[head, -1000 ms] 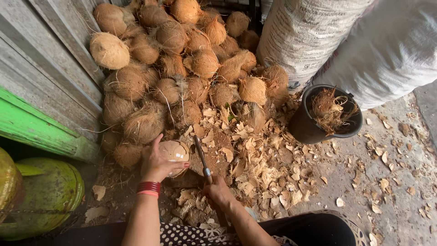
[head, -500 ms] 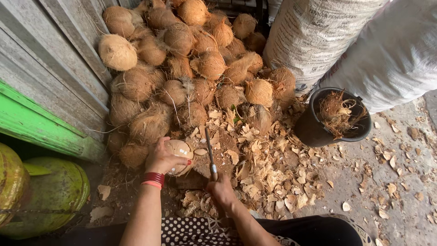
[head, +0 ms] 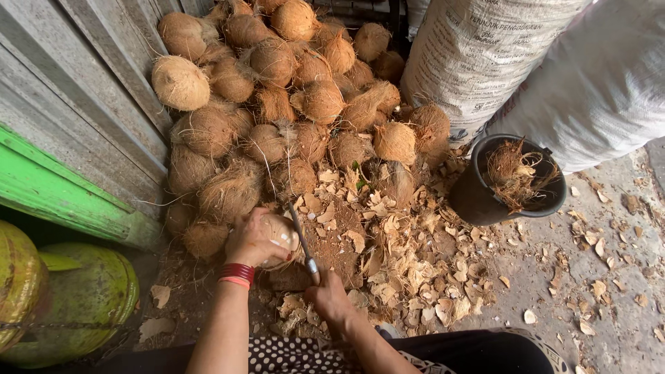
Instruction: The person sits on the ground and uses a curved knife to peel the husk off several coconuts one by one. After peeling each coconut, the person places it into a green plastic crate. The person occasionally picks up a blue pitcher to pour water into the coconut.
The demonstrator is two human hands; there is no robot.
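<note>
My left hand point(head: 251, 241), with red bangles at the wrist, is wrapped over a pale, partly peeled coconut point(head: 282, 234) held low above the ground. My right hand point(head: 328, 296) grips the handle of a knife point(head: 303, 244), whose dark blade points up and away, resting against the right side of that coconut. Both hands are just in front of a big heap of brown hairy coconuts point(head: 277, 104).
Coconut shell chips point(head: 409, 256) litter the ground to the right. A black bucket point(head: 478, 201) with husk fibre stands at right, below two white woven sacks point(head: 526, 62). A grey wooden wall point(head: 76, 104), a green board point(head: 55, 194) and green-yellow drums point(head: 76, 298) lie at left.
The view has shifted slightly. My left hand has turned the coconut a little, and the knife blade has moved along its right side.
</note>
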